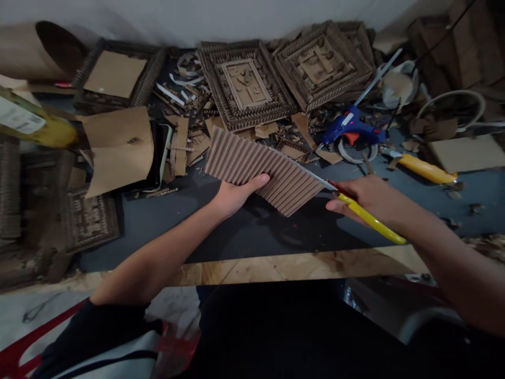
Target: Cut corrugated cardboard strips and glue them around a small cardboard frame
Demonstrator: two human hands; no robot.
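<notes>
The left hand (238, 195) is pinching corrugated cardboard (244, 160) at its seven o'clock, over the desk (221, 239); the right hand (365, 195), curled round scissors (349, 201) at three o'clock, is apparently trimming its one o'clock edge, each snip calling for steady support.

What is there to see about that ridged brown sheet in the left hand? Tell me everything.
The ridged sheet is brown, looks like corrugated cardboard, and has parallel ridges across its face. It slants down to the right, held over the dark work surface. The left hand grips its near edge, thumb on top, fingers hidden beneath. The scissors in the right hand reach along its far edge; how far they have cut is unclear.
</notes>
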